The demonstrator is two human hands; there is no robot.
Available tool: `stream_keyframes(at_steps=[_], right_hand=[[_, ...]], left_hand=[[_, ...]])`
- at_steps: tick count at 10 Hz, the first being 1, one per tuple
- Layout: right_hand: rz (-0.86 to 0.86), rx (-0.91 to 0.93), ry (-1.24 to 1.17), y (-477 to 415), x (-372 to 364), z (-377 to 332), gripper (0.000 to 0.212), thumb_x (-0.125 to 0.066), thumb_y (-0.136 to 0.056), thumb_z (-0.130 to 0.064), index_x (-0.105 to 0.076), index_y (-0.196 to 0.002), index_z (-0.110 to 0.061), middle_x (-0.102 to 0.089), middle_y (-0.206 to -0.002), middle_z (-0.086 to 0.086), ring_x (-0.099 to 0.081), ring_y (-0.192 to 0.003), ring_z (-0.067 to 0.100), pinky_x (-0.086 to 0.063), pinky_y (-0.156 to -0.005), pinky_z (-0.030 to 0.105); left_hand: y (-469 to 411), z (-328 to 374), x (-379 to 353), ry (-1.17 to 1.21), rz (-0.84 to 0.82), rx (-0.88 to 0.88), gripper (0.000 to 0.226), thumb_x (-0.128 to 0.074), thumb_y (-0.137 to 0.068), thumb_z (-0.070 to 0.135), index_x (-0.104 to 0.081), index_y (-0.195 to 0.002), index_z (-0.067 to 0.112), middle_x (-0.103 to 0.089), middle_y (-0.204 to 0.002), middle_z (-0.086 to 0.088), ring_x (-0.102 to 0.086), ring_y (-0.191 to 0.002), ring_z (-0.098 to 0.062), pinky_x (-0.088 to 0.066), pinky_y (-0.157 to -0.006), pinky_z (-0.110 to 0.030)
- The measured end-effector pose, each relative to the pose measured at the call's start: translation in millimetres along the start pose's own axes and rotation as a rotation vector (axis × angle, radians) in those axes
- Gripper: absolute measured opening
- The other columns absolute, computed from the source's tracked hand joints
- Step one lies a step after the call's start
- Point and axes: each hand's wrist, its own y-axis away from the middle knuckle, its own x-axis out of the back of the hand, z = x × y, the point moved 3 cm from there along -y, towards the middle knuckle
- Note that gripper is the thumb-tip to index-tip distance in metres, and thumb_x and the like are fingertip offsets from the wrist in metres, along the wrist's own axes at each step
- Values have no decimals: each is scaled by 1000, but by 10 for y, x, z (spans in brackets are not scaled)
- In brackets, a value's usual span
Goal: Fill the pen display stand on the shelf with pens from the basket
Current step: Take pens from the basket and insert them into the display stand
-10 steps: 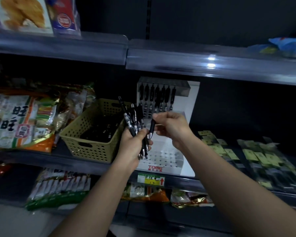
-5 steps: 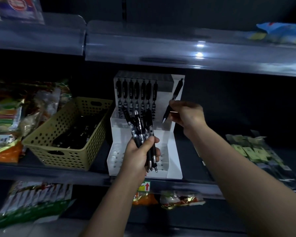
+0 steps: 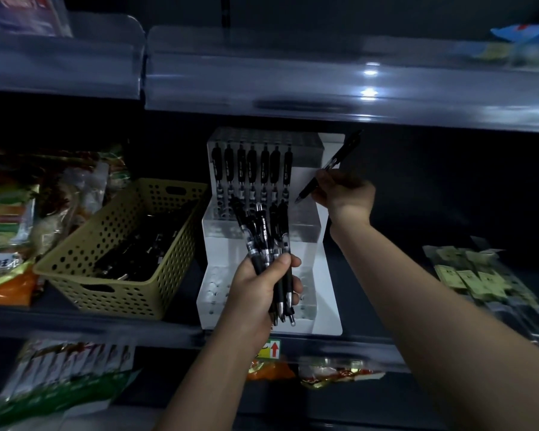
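A: What sits far left on the shelf (image 3: pixel 75 318)?
B: Snack bags (image 3: pixel 10 231), then the yellow basket (image 3: pixel 115 293) with black loose pens (image 3: pixel 143 250) lying in it, just beside the white display stand (image 3: pixel 305 219).
A: And the stand?
B: A row of pens (image 3: pixel 252 166) stands upright in its top tier.
A: The left grip (image 3: pixel 262 287)?
B: Curled round a bundle of pens (image 3: pixel 262 231), tips down, before the stand.
A: The right grip (image 3: pixel 344 194)?
B: It pinches a single pen (image 3: pixel 330 164), tilted, tip down-left, by the top tier's right end. Flat packets (image 3: pixel 479 275) lie further right.
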Motion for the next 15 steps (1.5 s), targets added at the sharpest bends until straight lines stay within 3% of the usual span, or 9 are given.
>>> stream_keyframes(at_steps=[3,4,5,6,8,9,12,13,15], right_hand=[[-13,243,323,-18,-97,107,17,-75,-80,-14,-63,-72,-23,-70,-80,0,-69,-83,22,-56,-82,38],[-43,286,415,6,-129,133,14,-74,-81,-14,-65,-76,-22,-69,-82,-4,-68,-87,17,-54,-83,29],[-67,305,506,47,-127,166,5,-73,-82,-18,-70,-83,-22,-72,-88,-3,-68,-86,15,-55,-84,33],[-66,296,625,62,-111,198,10,-73,-83,-26,-74,-92,-21,-74,-94,-1,-68,-88,17,-55,-82,34],[-29,452,881,36,-112,236,17,-65,-87,-36,-75,-95,-25,-73,-98,1,-53,-109,27,-43,-91,35],[-19,472,933,0,-90,259,18,-63,-87,-41,-75,-93,-28,-71,-101,-3,-49,-112,26,-29,-85,27],[-58,497,1000,-66,-104,277,22,-63,-85,-46,-74,-92,-28,-70,-103,-5,-51,-111,26,-14,-70,20],[-55,491,963,-33,-97,262,20,-65,-85,-44,-73,-91,-27,-70,-101,-4,-49,-109,27,-24,-74,25],[-55,521,917,23,-98,249,19,-65,-86,-37,-73,-98,-24,-71,-102,-2,-52,-106,26,-27,-75,24]], left_hand=[[26,38,31,6,0,10,14,-54,-93,6,-54,-103,-3,-67,-79,-4,-57,-53,-17,-45,-46,-27],[23,44,58,-2,5,7,13,-54,-93,6,-54,-103,-2,-68,-79,-4,-57,-53,-17,-45,-45,-27],[26,60,80,-2,10,4,9,-53,-93,5,-54,-99,-1,-67,-79,-4,-57,-52,-17,-44,-44,-27],[26,72,96,-5,9,-3,8,-52,-94,5,-54,-98,-1,-67,-78,-4,-57,-52,-17,-44,-45,-27],[21,72,108,-13,0,-11,9,-52,-94,6,-54,-100,-1,-67,-80,-4,-57,-53,-17,-44,-46,-27],[20,74,105,-12,-3,-14,8,-53,-93,6,-54,-98,-1,-67,-80,-5,-57,-53,-17,-44,-46,-27],[19,69,123,-17,-1,-8,11,-53,-93,6,-54,-101,-1,-67,-81,-5,-57,-54,-17,-44,-46,-27],[17,70,136,-12,3,-12,11,-53,-93,6,-54,-101,-1,-67,-81,-5,-57,-53,-17,-44,-45,-27],[18,74,140,-12,3,-14,12,-53,-93,6,-54,-102,-1,-67,-81,-5,-58,-53,-17,-45,-46,-26]])
